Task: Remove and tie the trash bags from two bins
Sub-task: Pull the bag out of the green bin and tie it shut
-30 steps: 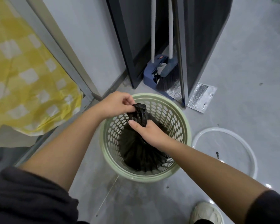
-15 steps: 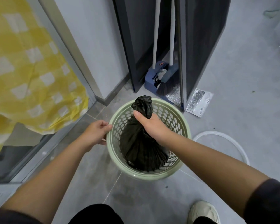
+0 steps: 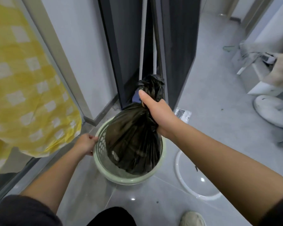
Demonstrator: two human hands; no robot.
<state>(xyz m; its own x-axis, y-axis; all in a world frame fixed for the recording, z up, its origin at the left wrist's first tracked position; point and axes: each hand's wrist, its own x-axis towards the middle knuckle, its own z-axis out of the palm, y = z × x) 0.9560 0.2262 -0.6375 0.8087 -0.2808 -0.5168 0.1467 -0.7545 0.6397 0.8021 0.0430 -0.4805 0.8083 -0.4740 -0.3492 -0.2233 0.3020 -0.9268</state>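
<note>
Big picture first: grey tiled floor [image 3: 211, 111], a yellow checked cloth [image 3: 23, 79] hanging down the left side, and tall dark panels [image 3: 129, 46] straight ahead with a couple of pale broom handles [image 3: 142, 46] tucked in the gap between them.

In the middle is the pale green perforated bin [image 3: 129, 181] sitting on the floor. The black trash bag [image 3: 134, 141] hangs over its mouth, full and rounded at the bottom. The lower part looks like it's inside the rim, but I can't tell if the bottom has cleared the basket. My read is this is the lift-out step for this bin.

The right hand [image 3: 158, 115] does the lifting. The arm reaches out and up over the bin, the fist is wrapped tight around the bag's neck, and the thumb points up along the plastic. The bunched top pokes out above the fist and looks knotted, which would make it an easy handle. The neck is the only spot where all the plastic is gathered.

The left hand [image 3: 86, 144] is down low on the near-left rim, fingers curled onto the edge, thumb on top. That's presumably to pin the light bin down so it doesn't ride up with the bag.

Small stuff: a white ring [image 3: 177, 170] lies on the floor just right of the bin.
</note>
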